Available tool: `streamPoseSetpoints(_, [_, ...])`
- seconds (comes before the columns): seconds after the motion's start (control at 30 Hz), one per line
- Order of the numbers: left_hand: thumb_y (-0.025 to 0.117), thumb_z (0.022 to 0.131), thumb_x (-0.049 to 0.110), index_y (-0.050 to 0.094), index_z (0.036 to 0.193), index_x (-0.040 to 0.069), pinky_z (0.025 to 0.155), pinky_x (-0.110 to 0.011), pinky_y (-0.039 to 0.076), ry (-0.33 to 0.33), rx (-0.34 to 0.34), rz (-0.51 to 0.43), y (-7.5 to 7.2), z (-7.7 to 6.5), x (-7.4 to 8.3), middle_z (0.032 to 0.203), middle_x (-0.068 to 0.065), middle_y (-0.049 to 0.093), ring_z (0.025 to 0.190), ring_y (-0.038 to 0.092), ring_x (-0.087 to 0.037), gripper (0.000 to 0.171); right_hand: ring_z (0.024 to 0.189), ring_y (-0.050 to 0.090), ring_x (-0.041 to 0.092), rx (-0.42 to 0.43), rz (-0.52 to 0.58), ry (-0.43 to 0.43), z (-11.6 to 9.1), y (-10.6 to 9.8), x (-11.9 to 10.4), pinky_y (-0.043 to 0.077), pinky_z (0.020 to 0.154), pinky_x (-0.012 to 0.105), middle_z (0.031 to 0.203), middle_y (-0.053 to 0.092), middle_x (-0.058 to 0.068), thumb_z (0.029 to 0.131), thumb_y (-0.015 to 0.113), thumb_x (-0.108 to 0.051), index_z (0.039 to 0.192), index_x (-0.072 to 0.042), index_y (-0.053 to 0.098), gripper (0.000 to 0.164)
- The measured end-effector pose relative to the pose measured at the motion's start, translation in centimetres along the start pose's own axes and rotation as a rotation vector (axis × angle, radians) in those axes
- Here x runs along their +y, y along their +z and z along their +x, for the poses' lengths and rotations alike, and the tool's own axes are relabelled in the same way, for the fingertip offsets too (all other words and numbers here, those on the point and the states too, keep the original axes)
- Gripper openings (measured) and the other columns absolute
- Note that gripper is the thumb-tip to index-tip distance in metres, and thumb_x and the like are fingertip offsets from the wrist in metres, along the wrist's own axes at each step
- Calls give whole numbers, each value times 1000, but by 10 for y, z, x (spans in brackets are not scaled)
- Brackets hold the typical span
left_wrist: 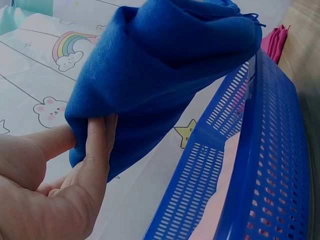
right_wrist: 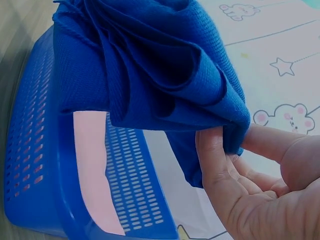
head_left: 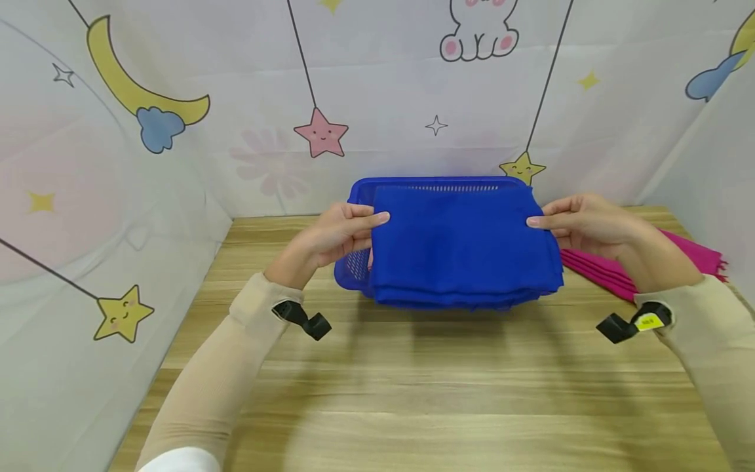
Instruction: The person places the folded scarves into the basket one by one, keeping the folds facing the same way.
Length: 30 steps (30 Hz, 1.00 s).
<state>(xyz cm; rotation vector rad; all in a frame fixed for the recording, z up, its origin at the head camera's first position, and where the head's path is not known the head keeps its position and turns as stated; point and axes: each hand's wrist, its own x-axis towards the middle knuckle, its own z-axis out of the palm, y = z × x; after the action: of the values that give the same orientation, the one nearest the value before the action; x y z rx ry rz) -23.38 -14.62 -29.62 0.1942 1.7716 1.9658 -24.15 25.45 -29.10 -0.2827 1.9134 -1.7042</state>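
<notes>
A folded blue scarf (head_left: 463,242) with short fringe hangs in front of and above a blue plastic basket (head_left: 352,280). My left hand (head_left: 339,233) pinches its left edge between thumb and fingers, and my right hand (head_left: 590,226) pinches the right edge the same way. Both wrist views show the scarf's layers (right_wrist: 150,65) sagging over the basket's near rim (left_wrist: 245,167), clear of the fingers' grip. Inside the perforated basket lies something flat and pale pink (right_wrist: 92,170), mostly hidden. The scarf covers much of the basket in the head view.
To the right of the basket, partly behind my right forearm, a folded magenta scarf (head_left: 601,272) with fringe lies on the wooden table (head_left: 448,393). A white printed curtain (head_left: 389,85) stands behind the table and along its sides.
</notes>
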Motion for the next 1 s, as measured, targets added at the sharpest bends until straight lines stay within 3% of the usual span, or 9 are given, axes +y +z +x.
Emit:
streamPoseSetpoints(0.13, [56,103,9,62,97,-5,72,-17,50,-9,14,2,-1,3,4,62,6,37,57,46,-2,16,72,66,15,8,17,-5,2,-1,-3,57,76,31,76,65,1,103,56,-7,84,-8,73,25])
streamPoseSetpoints(0.2, [57,102,10,51,76,5,66,-18,47,-12,22,-5,-1,4,6,60,6,31,53,35,-6,27,73,67,16,5,18,-6,3,-2,-6,58,76,31,78,67,2,103,55,-7,85,-7,73,25])
streamPoseSetpoints(0.27, [58,102,10,51,75,10,69,-19,50,-14,33,-7,-2,6,7,60,6,31,52,34,-7,28,75,68,17,12,9,-1,4,-2,-8,58,77,32,80,69,3,103,56,-8,85,-7,73,25])
streamPoseSetpoints(0.3, [58,102,10,53,78,9,70,-19,50,-15,37,-3,-2,6,8,60,5,31,52,34,-7,25,75,68,17,25,5,5,5,-2,-9,58,78,32,80,69,2,103,56,-9,85,-8,73,24])
streamPoseSetpoints(0.37, [58,102,11,65,105,2,81,-21,54,-23,47,10,-3,8,10,63,6,40,53,42,-4,12,74,68,17,53,-9,16,6,-2,-12,58,78,33,80,69,2,102,58,-10,85,-8,74,23])
streamPoseSetpoints(0.5, [57,103,13,34,151,-4,100,-31,47,-41,53,28,-4,10,12,80,2,54,58,53,-2,56,69,61,15,117,-36,37,8,-1,-16,57,76,32,74,65,-1,101,61,-13,86,-9,74,20])
streamPoseSetpoints(0.6, [56,103,13,23,155,-3,105,-37,42,-46,56,30,-5,12,13,91,0,57,60,54,-2,63,67,57,14,141,-61,48,10,-1,-18,56,75,31,71,61,-1,100,62,-15,85,-10,73,19])
streamPoseSetpoints(0.8, [57,103,15,24,155,-2,104,-35,44,-51,75,27,-7,15,13,81,1,55,56,47,-4,64,67,58,14,169,-92,61,13,1,-24,57,78,31,70,59,-2,99,65,-17,83,-10,71,19])
streamPoseSetpoints(1.0, [59,102,16,26,155,0,79,-20,53,-54,100,8,-11,20,13,65,4,42,53,37,-7,65,72,67,17,161,-76,66,18,1,-28,58,79,33,77,68,1,99,64,-15,83,-9,72,19])
